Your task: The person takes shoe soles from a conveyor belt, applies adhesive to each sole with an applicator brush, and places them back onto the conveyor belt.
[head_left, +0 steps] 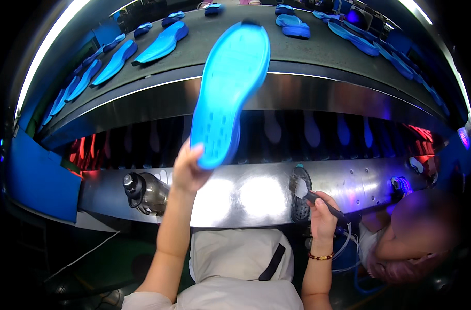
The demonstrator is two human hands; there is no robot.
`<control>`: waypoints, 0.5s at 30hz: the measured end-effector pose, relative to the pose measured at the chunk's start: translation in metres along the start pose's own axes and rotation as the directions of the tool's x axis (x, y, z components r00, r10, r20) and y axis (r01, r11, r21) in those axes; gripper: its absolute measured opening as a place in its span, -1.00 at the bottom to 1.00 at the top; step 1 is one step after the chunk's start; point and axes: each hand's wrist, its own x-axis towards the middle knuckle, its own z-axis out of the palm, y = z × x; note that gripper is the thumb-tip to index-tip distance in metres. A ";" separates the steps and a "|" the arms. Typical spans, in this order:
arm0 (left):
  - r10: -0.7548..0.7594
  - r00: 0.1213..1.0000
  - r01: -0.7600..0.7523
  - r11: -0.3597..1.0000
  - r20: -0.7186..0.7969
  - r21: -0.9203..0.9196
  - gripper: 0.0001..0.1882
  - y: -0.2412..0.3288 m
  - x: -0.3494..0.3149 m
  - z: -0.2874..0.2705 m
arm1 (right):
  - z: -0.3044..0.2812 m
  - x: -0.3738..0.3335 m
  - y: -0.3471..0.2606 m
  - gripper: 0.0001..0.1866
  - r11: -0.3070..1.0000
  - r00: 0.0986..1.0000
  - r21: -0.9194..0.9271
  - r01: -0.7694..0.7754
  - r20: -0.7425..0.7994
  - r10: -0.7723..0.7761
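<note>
My left hand (190, 166) grips the heel end of a bright blue shoe sole (233, 77) and holds it up, toe end away from me, in front of the conveyor. The fingers behind the sole are hidden. My right hand (324, 214) is closed round the black handle of a brush (318, 198) with pale bristles. A clear tube runs from the handle's end. Beneath the brush head lies a dark, sole-shaped piece (300, 206) with small holes, on the metal bench (256, 199). I cannot tell whether the bristles touch it.
A dark see-through bottle (146, 193) lies on the bench at left. Beyond the bench, a raised conveyor belt (225, 46) carries several blue soles (163, 42). Below it, more soles show in a dark, red-lit space. Another person (416, 227) sits close at my right.
</note>
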 end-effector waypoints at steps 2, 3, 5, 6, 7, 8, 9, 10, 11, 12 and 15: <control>-0.043 0.994 0.045 0.999 0.101 -0.014 -0.03 -0.032 -0.039 -0.042 | 0.006 0.001 -0.005 -0.74 1.000 1.000 0.011 0.006 -0.004 -0.006; -0.158 0.949 0.262 0.876 0.272 -0.405 -0.02 -0.038 -0.048 -0.017 | 0.006 0.002 -0.006 -0.73 1.000 1.000 0.025 -0.001 0.030 0.000; -0.373 0.830 0.546 0.700 0.415 -0.461 -0.12 -0.064 -0.063 -0.027 | 0.014 0.002 -0.005 -0.74 0.999 0.995 0.042 -0.023 0.100 0.018; -0.588 0.772 0.635 0.713 0.241 -0.295 -0.26 -0.075 -0.068 -0.032 | 0.017 0.004 -0.004 -0.74 0.999 0.994 0.041 -0.035 0.106 0.030; -0.659 0.734 0.674 0.674 0.165 -0.304 -0.34 -0.089 -0.072 -0.033 | 0.022 0.005 0.000 -0.75 0.998 0.986 -0.027 -0.053 0.158 0.057; -0.630 0.769 0.635 0.734 0.108 -0.240 -0.35 -0.100 -0.075 -0.029 | 0.027 0.007 0.004 -0.76 0.994 0.975 -0.096 -0.061 0.205 0.079; -0.555 0.824 0.561 0.773 0.113 -0.294 -0.34 -0.107 -0.079 -0.023 | 0.035 0.008 0.009 -0.79 0.985 0.973 -0.151 -0.088 0.200 0.117; -0.475 0.873 0.482 0.804 0.113 -0.349 -0.30 -0.112 -0.081 -0.016 | 0.038 0.012 0.016 -0.81 0.970 0.961 -0.226 -0.087 0.236 0.142; -0.477 0.872 0.484 0.802 0.112 -0.350 -0.30 -0.111 -0.079 -0.009 | 0.041 0.016 0.020 -0.81 0.960 0.963 -0.265 -0.087 0.224 0.149; -0.519 0.844 0.528 0.757 0.136 -0.385 -0.21 -0.107 -0.077 -0.001 | 0.047 0.021 0.023 -0.81 0.949 0.964 -0.303 -0.088 0.216 0.158; -0.538 0.830 0.546 0.733 0.144 -0.406 -0.05 -0.115 -0.078 0.000 | 0.069 0.033 0.021 -0.82 0.941 0.964 -0.339 0.011 0.253 0.080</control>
